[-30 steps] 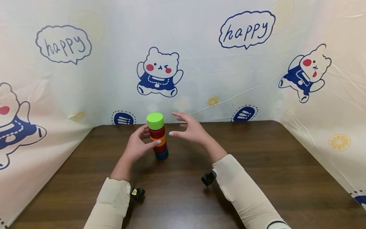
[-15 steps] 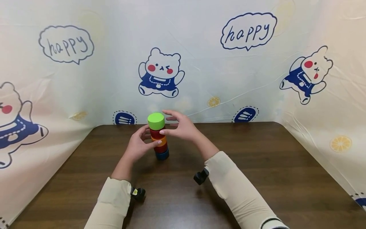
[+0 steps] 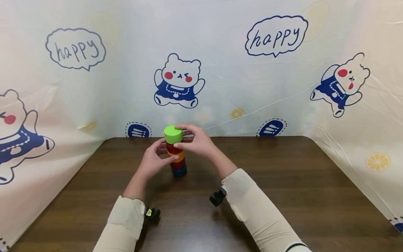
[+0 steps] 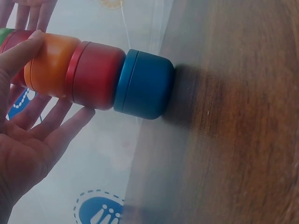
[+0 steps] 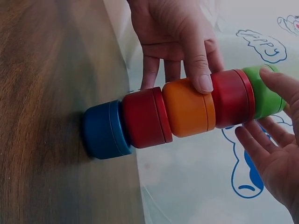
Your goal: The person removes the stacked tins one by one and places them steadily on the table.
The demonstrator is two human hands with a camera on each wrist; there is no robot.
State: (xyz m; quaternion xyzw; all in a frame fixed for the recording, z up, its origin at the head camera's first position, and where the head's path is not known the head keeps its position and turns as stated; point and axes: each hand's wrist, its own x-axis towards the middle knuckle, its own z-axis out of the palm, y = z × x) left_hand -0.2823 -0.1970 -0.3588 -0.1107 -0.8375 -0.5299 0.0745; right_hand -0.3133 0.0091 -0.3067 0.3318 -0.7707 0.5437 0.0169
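Several small round lidded tins stand stacked in an upright tower at the table's far side. A blue tin (image 3: 179, 171) is the base, a red tin (image 5: 145, 118) sits on it, then an orange tin (image 5: 189, 107), a second red tin (image 5: 231, 99) and a green tin (image 3: 173, 135) on top. My left hand (image 3: 153, 162) holds the tower at its middle, thumb across the orange tin and fingers behind. My right hand (image 3: 200, 141) grips the green tin from the right, a finger over its top edge; its thumb (image 5: 279, 83) lies on the green side.
The brown wooden table (image 3: 270, 196) reaches back to a patterned curtain (image 3: 220, 87) close behind the tower. A black wrist camera (image 3: 218, 197) is strapped at the right sleeve, another black camera (image 3: 152, 214) at the left.
My right hand has moved left from beside the tower until its fingers close on the green tin. The left hand has stayed around the middle, and the tower still stands.
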